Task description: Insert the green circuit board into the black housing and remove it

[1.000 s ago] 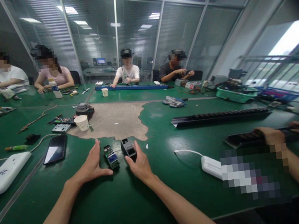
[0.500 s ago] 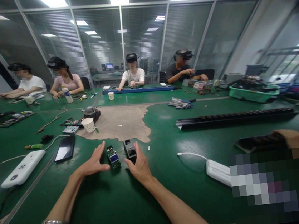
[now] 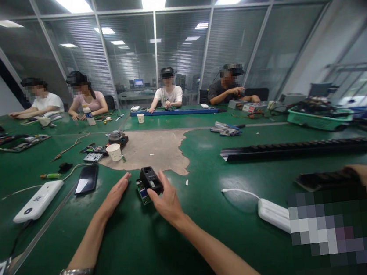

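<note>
My right hand (image 3: 166,199) grips a black plastic housing (image 3: 150,179) between thumb and fingers. The housing has rectangular cut-outs and is tilted over a small green circuit board (image 3: 145,198) with a blue screen, covering part of it. Whether the two touch I cannot tell. To the left of the board, my left hand (image 3: 116,193) is open and holds nothing, its fingers stretched out forward above the green table (image 3: 133,249).
A phone (image 3: 86,179) and a white power bank (image 3: 38,201) lie at left. Beyond my hands stands a paper cup (image 3: 114,152). A black slotted rail (image 3: 297,147) and a white device with a cable (image 3: 273,215) lie at right. Several people sit around the table.
My right hand has taken hold of the black housing and brought it left over the circuit board. My left hand has drawn slightly away from the board.
</note>
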A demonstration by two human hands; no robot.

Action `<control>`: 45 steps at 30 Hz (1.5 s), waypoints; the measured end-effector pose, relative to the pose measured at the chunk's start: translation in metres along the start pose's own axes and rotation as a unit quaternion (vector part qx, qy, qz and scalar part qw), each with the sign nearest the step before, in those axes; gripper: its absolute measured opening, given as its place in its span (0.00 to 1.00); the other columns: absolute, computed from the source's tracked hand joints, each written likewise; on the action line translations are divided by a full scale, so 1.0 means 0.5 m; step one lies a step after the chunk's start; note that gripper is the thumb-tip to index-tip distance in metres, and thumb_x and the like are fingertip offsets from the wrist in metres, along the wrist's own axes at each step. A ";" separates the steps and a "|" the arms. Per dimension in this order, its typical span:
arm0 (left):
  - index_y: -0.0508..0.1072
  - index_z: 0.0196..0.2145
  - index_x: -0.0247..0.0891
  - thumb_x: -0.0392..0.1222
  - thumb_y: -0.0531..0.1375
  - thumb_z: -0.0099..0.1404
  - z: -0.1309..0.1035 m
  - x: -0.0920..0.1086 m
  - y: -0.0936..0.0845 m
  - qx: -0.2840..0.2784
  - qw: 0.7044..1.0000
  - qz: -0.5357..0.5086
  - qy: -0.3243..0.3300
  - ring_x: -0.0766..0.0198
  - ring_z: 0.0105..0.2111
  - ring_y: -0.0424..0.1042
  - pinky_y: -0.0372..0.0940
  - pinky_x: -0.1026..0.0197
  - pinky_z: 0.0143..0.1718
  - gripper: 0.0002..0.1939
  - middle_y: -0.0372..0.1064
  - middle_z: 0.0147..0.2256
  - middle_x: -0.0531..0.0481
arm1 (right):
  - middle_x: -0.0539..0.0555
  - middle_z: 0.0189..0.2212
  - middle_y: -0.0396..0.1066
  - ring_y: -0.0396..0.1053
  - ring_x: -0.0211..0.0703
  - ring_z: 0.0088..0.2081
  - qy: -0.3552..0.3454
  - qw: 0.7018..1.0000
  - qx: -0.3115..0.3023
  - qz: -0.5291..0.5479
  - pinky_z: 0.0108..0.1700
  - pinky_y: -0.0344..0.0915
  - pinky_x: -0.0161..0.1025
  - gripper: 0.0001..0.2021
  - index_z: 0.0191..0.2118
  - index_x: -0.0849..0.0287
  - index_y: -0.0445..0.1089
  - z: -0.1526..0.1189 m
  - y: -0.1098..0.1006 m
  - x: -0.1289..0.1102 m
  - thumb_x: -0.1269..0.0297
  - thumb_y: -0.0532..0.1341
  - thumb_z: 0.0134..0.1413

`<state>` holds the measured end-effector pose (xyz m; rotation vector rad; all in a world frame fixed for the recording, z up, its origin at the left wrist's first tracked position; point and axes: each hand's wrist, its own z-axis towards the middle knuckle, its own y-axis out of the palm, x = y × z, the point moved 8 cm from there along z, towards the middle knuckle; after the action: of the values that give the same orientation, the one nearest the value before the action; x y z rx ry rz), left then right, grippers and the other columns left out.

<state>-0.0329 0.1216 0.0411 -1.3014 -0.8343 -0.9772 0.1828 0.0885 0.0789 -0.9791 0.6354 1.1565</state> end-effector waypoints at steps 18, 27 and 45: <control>0.64 0.63 0.38 0.71 0.46 0.68 0.032 -0.056 -0.005 0.085 0.994 -0.051 -0.052 0.51 0.66 0.52 0.42 0.50 0.67 0.40 0.55 0.66 0.43 | 0.66 0.63 0.59 0.59 0.57 0.64 -0.026 0.991 -0.041 -0.124 0.63 0.59 0.54 0.39 0.69 0.65 0.46 -0.007 0.106 -0.011 0.66 0.61 0.53; 0.64 0.62 0.38 0.69 0.45 0.69 0.034 -0.061 -0.002 0.094 0.992 -0.069 -0.048 0.53 0.65 0.55 0.45 0.51 0.66 0.38 0.61 0.63 0.43 | 0.72 0.61 0.60 0.62 0.64 0.61 0.027 0.980 -0.108 -0.162 0.61 0.62 0.55 0.46 0.69 0.71 0.43 -0.018 0.116 0.034 0.60 0.66 0.50; 0.19 0.68 0.37 0.61 0.67 0.55 0.005 -0.040 0.056 -0.127 0.982 0.089 0.111 0.37 0.68 0.38 0.39 0.35 0.65 0.68 0.36 0.69 0.29 | 0.63 0.57 0.68 0.67 0.53 0.58 0.022 0.999 0.009 -0.041 0.60 0.63 0.50 0.40 0.69 0.63 0.46 0.023 -0.019 0.026 0.62 0.63 0.55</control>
<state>-0.0145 0.1263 0.0121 -1.4260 -0.4224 -1.0865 0.1951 0.1039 0.0761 -1.0084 0.6352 1.0569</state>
